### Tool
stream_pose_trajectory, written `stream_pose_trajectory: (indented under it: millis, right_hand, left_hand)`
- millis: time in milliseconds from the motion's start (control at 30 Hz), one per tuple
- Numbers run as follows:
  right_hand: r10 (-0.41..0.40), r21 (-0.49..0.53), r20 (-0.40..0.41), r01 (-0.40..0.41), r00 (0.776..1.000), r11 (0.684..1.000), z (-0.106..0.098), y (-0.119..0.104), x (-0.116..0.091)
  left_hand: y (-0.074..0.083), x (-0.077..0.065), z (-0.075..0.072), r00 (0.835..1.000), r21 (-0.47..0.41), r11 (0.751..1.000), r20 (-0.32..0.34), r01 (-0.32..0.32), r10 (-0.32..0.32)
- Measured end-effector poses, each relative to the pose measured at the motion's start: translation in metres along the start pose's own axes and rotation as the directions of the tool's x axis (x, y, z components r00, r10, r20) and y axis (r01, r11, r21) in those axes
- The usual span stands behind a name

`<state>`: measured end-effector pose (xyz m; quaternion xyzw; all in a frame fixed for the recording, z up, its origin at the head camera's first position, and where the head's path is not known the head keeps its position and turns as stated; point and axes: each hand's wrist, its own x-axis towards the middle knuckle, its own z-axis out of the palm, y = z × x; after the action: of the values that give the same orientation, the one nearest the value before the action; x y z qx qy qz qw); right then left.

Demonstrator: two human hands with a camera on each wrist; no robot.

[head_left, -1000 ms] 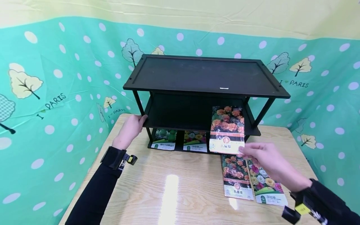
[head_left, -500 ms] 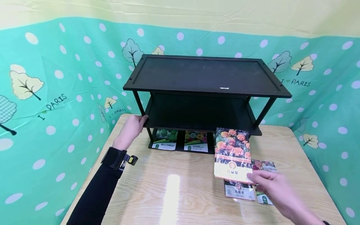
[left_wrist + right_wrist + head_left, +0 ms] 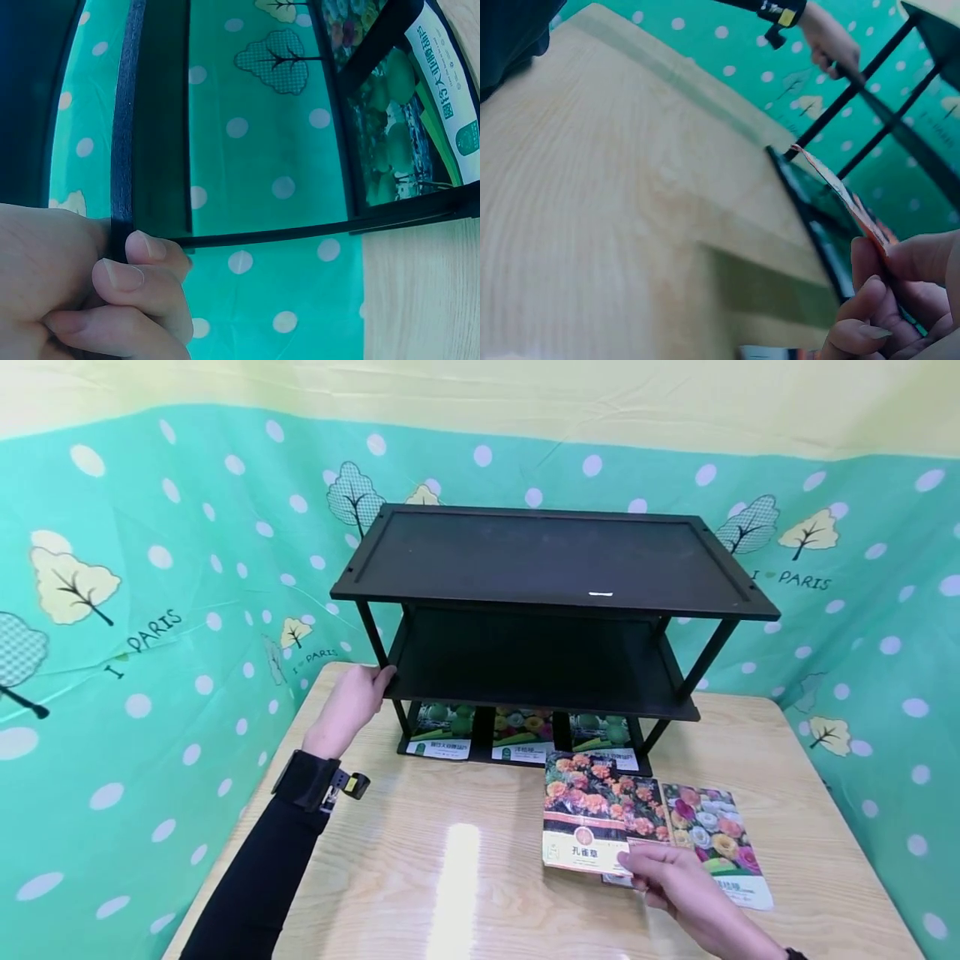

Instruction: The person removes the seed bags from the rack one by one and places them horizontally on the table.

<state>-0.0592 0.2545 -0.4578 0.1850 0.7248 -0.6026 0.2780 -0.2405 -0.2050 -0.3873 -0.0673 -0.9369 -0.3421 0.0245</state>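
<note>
My left hand (image 3: 348, 708) grips the left corner of the middle shelf (image 3: 517, 668) of a black rack; in the left wrist view its fingers (image 3: 142, 289) curl round the shelf edge. My right hand (image 3: 678, 881) pinches the lower right corner of a seed packet (image 3: 577, 806) with orange flowers, held in front of the rack. The right wrist view shows this packet (image 3: 840, 191) edge-on between thumb and fingers. Partly hidden behind it is a like orange-flower packet (image 3: 647, 806) on the table. A packet of mixed coloured flowers (image 3: 716, 831) lies to its right.
On the bottom shelf stand three packets: a green one (image 3: 441, 732) at left, a flower one (image 3: 522, 737) in the middle and another green one (image 3: 603, 742) at right. The rack's top board (image 3: 540, 560) overhangs them. Behind the wooden table (image 3: 360, 860) hangs a dotted teal curtain (image 3: 247, 568).
My right hand has brought the orange-flower packet down from before the middle shelf, then left, uncovering the right-hand green packet. The left hand has kept its grip on the rack.
</note>
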Motion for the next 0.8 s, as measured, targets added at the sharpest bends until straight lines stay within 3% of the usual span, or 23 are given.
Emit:
stream_pose_trajectory:
  millis: [167, 467, 567, 800]
  right_hand:
    - [0.013, 0.037, 0.131, -0.018, 0.991, 0.999, 0.003, 0.014, 0.012]
    - [0.053, 0.062, 0.175, -0.064, 0.983, 0.996, 0.008, 0.022, 0.03]
    - [0.062, 0.057, 0.159, -0.072, 0.985, 0.996, 0.006, 0.02, 0.034]
    - [0.069, -0.052, -0.005, -0.069, 0.998, 0.996, 0.011, 0.007, 0.042]
  left_hand:
    - [0.0, 0.0, 0.0, 1.0, -0.012, 1.0, 0.011, 0.029, -0.029]
    - [-0.004, -0.001, 0.005, 1.0, 0.009, 1.0, 0.011, 0.01, -0.01]
    - [-0.005, -0.001, 0.007, 1.0, -0.024, 1.0, 0.01, 0.014, -0.014]
    - [-0.003, -0.002, 0.001, 1.0, -0.044, 0.999, -0.002, 0.016, -0.016]
